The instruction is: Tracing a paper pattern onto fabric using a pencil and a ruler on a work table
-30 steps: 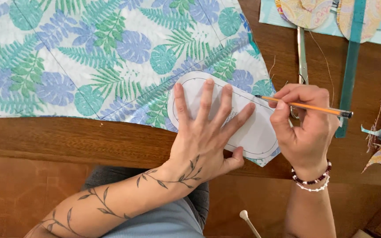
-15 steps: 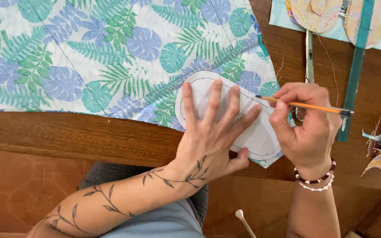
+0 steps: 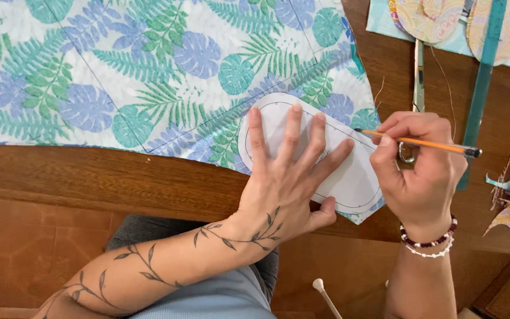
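Left hand [image 3: 290,177] spread flat, fingers splayed, pressing the white paper template [image 3: 349,171] onto the leaf-print fabric [image 3: 149,77] at the wooden table [image 3: 119,183] edge. Right hand [image 3: 420,171] pinches an orange pencil [image 3: 420,143], tip at the template's far edge. We judge template light, thin, slippery on soft cloth; best pinned from above, mid-sheet.

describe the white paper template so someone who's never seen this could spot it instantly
On the wooden table lies a leaf-print fabric in blue and green. At its lower right corner, under the spread left hand, sits the paper template. It is the only plain white piece: a rounded oblong with a thin line inside its edge, the right hand holding an orange pencil at its rim.
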